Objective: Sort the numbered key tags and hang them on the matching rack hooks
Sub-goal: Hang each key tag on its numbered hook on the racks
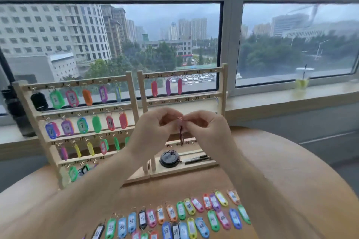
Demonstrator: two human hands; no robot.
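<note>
Head view. The left grip (155,128) and the right grip (206,128) are raised side by side, their fingertips meeting. Both pinch the top end of one dark red key tag (181,135). The tag hangs edge-on just beneath the pinch, so its number cannot be read. A small metal ring (180,119) shows between the fingertips.

Beyond the grips and to their left stands the left rack (132,91), made of pale wood. Its numbered rails carry hung tags (83,125) in green, pink, orange, purple and blue.

Directly behind the grips stands the right rack (225,87). Three tags (167,86) hang from its top rail, above the grips, and the lower hooks in view are bare.

Under the grips, on the base of the right rack, lie a round black object (169,159) and dark pens (196,159).

Below the grips, nearer the person, loose tags (180,217) lie in curved rows on the round wooden worktop (291,180). Most are face up.

Far to the right of the grips, a drink cup (302,81) with a straw stands on the windowsill (272,99).
</note>
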